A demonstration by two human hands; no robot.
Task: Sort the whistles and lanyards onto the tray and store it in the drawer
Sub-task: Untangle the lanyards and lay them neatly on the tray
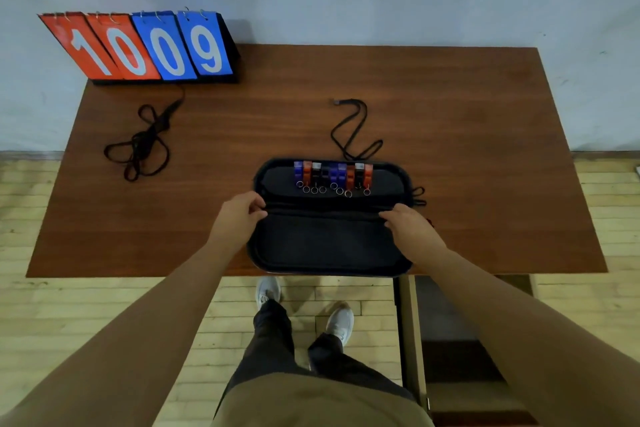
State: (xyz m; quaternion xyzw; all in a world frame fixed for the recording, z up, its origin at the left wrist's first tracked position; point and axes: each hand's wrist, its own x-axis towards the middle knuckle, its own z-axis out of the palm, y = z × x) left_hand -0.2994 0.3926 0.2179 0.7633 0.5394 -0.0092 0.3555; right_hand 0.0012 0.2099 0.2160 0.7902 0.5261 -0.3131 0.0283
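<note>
A black tray lies at the near edge of the wooden table. Several whistles, blue, red and black with metal rings, stand in a row along its far side. A black lanyard stretches straight across the tray's middle. My left hand pinches its left end and my right hand pinches its right end. Another black lanyard lies loose just behind the tray. A tangle of black lanyards lies at the table's left.
A flip scoreboard reading 10 and 09 stands at the table's back left corner. An open drawer juts out under the table's right front. My feet stand on the wooden floor below the edge.
</note>
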